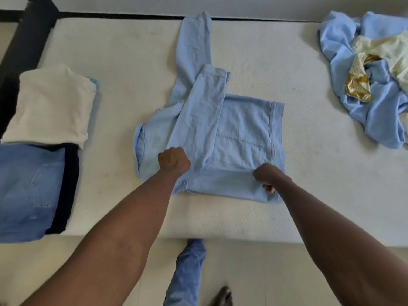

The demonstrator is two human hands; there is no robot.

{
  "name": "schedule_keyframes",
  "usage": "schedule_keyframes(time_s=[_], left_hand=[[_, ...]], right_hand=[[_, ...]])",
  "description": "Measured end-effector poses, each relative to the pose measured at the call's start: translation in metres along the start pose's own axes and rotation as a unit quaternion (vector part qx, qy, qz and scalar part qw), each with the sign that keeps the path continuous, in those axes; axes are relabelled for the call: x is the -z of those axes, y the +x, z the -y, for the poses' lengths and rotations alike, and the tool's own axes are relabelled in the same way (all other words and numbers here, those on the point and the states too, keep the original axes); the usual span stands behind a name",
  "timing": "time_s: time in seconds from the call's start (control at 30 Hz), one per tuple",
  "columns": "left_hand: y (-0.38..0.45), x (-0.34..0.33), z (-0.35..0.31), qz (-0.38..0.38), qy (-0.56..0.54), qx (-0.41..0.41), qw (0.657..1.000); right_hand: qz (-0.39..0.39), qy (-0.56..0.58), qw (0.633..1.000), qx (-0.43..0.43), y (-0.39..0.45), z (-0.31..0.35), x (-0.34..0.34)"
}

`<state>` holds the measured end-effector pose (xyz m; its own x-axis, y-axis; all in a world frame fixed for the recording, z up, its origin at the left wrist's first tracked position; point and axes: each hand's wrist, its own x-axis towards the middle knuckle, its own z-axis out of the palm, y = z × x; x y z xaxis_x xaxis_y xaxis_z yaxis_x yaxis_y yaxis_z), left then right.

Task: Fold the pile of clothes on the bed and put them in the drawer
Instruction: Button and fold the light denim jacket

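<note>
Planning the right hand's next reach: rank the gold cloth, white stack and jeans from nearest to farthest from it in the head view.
From the right hand:
1. Gold cloth, in the pile at far right.
2. Jeans, folded at near left.
3. White stack, far left, behind the jeans.

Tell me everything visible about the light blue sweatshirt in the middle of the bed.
The light blue sweatshirt looks like soft, creased cotton fleece. It lies flat on the white mattress, partly folded: one sleeve is laid diagonally across the body, the other stretches toward the far edge, and the ribbed hem lies to the right. The left hand and right hand grip its near folded edge.
</note>
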<state>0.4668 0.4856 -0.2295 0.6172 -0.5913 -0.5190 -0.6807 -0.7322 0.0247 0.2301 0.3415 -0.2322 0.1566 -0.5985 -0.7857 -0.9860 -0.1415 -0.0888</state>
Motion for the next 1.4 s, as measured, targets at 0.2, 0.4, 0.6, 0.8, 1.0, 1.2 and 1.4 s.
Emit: schedule_keyframes(time_s=[0.2, 0.4, 0.6, 0.8, 1.0, 1.2, 1.4], left_hand=[[0.093, 0.031, -0.02, 0.076, -0.518, 0.036, 0.851], [0.127, 0.019, -0.009, 0.165, -0.64, 0.138, 0.738], [0.147, 0.009, -0.013, 0.19, -0.617, 0.156, 0.747], [0.142, 0.017, -0.015, 0.201, -0.626, 0.17, 0.734], [0.111, 0.035, 0.009, 0.221, -0.768, 0.189, 0.571], [0.053, 0.046, 0.058, 0.243, -0.803, 0.063, 0.541], [-0.005, 0.021, 0.06, 0.053, -0.725, 0.107, 0.678]], right_hand=[[-0.054, 0.092, 0.989, 0.105, 0.059, 0.118, 0.074], [-0.153, 0.32, 0.929, 0.106, 0.13, 0.216, 0.126], [-0.071, 0.472, 0.878, 0.028, 0.158, 0.236, 0.145], [-0.067, 0.476, 0.873, 0.078, 0.136, 0.252, 0.155], [-0.008, 0.39, 0.882, 0.266, 0.036, 0.247, 0.144], [0.261, 0.42, 0.794, 0.352, -0.071, 0.177, 0.07], [0.178, 0.547, 0.783, 0.234, -0.117, 0.118, -0.026]])
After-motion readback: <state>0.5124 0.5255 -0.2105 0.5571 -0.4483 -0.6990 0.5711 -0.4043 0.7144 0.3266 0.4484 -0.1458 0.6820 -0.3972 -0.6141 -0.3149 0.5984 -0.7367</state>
